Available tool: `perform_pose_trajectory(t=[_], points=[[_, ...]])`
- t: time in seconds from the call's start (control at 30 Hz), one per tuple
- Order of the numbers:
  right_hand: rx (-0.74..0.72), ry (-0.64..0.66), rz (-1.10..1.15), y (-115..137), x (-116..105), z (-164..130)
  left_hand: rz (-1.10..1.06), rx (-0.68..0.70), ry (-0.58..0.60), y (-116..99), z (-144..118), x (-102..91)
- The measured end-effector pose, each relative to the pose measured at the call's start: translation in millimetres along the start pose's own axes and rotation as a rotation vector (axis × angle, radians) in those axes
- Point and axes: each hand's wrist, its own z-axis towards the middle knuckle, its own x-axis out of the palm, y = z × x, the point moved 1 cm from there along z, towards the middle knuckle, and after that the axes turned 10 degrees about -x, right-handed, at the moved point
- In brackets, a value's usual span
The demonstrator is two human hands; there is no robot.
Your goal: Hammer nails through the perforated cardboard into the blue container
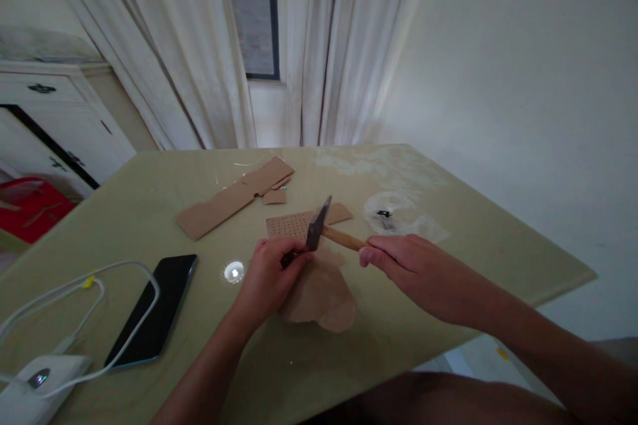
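My right hand [406, 265] grips the wooden handle of a small hammer [321, 226], whose dark metal head hangs just above my left hand. My left hand [272, 275] pinches a small dark thing [288, 257], too small to name, upright on brown cardboard [319, 292] near the table's front. Behind the hammer head lies a perforated brown board [289, 224] with rows of small holes.
A pale green table [448, 226] carries a long cardboard strip [234, 196], a black phone [157, 309], a white cable [100, 275], a white device [34, 378], and a clear plastic bag [399, 216] with dark bits. Curtains, a window and a white cabinet stand behind.
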Motion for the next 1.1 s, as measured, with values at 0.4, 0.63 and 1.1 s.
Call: perform_pose_trajectory(t=[0.4,0.63,1.1], points=[[0.017,0.011,-0.02,0.9,1.1,1.4,0.031,0.004,0.023,-0.5,-0.2,0.2],[0.012,-0.034,-0.005,2.4,-2.5,-1.2,0.02,0.014,-0.003,-0.7,-0.6,0.4],[0.013,0.019,-0.035,-2.2,2.0,1.0,0.049,0.013,0.02,-1.7,-0.6,0.5]])
